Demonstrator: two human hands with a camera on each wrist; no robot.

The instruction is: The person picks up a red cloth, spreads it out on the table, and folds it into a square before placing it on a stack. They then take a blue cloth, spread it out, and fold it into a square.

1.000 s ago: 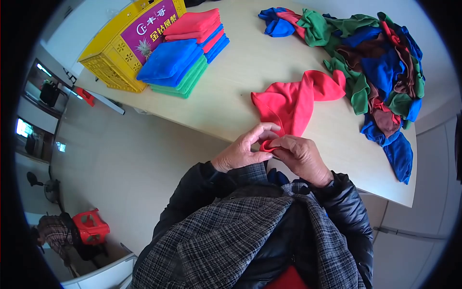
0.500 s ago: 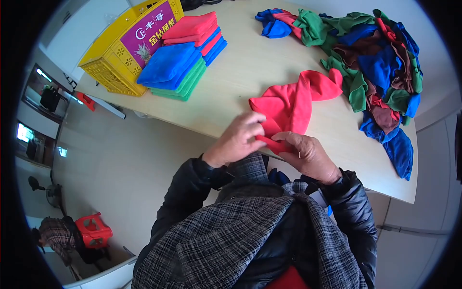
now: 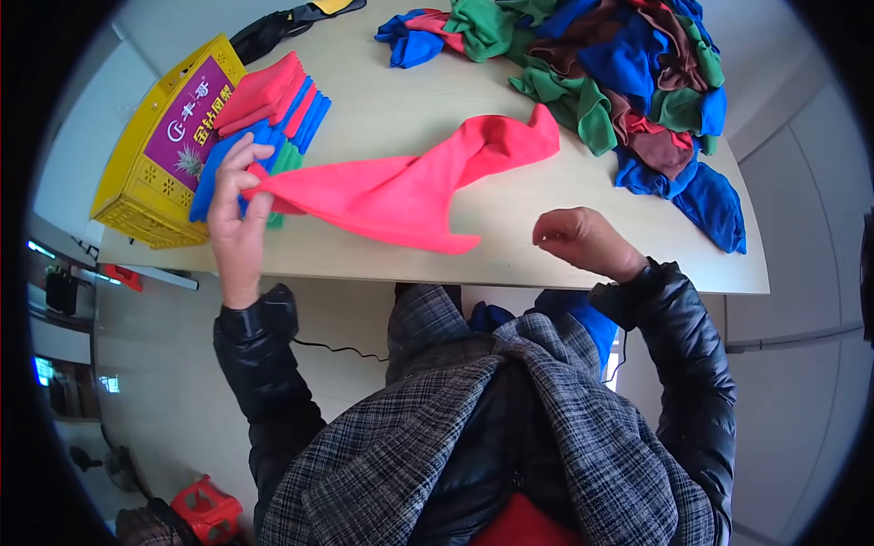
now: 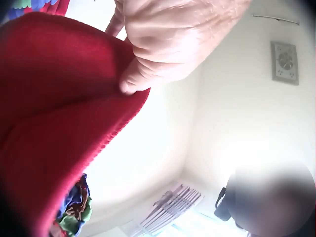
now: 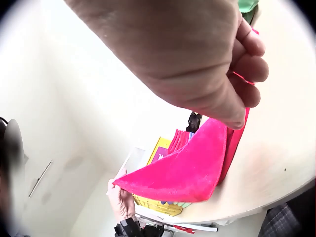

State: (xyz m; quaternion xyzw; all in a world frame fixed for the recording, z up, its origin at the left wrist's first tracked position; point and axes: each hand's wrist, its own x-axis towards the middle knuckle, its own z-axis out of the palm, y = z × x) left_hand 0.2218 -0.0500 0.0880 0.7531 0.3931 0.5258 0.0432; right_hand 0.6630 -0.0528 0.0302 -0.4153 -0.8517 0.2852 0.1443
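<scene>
A red cloth [image 3: 391, 196] stretches across the table's near side, one end drawn up toward the left and the other lying bunched. My left hand [image 3: 238, 200] pinches its left corner between thumb and fingers, in front of the folded stack. In the left wrist view, the thumb [image 4: 133, 81] presses on the cloth [image 4: 64, 94] near its stitched edge. My right hand [image 3: 587, 241] hovers over the table's front edge with loosely curled fingers, apart from the cloth in the head view. From the right wrist, the cloth [image 5: 177, 173] shows beyond the curled fingers [image 5: 249, 69].
Folded red, blue and green cloths [image 3: 264, 96] are stacked at the left, against a yellow crate [image 3: 150, 196]. A loose heap of blue, green, brown and red cloths [image 3: 628, 64] covers the back right of the table [image 3: 364, 114]. A dark bag-like item [image 3: 264, 36] lies behind the crate.
My left hand has moved left and up, stretching the red cloth toward the stack. The right hand has let go of the cloth and stands apart. The head view has shifted right.
</scene>
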